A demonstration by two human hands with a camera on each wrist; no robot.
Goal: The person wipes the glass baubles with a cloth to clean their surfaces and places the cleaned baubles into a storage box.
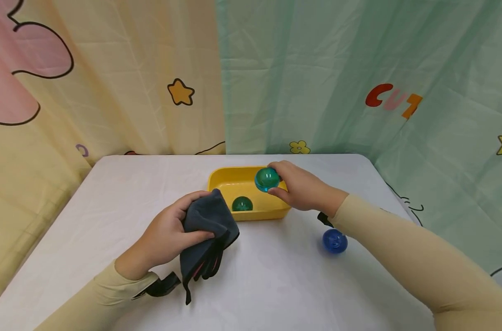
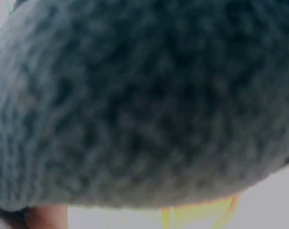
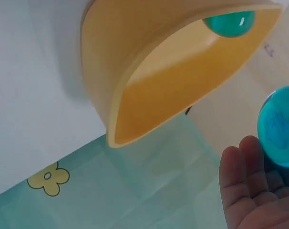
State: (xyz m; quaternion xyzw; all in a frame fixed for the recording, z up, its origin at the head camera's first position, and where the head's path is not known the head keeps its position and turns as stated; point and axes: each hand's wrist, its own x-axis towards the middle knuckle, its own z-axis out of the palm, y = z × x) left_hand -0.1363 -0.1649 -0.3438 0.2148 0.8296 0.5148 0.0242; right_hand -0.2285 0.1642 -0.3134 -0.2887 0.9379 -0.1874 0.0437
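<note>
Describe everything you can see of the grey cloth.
The grey cloth is dark bluish grey, soft and fuzzy-looking, with black edging and reddish lines among its lower folds. It is bunched into layers, with a narrow dark tip hanging at the bottom. The left hand grips it. In the head view it overlaps the front left corner of the yellow tray; whether they touch is unclear. Close up, it looks blurred.
</note>
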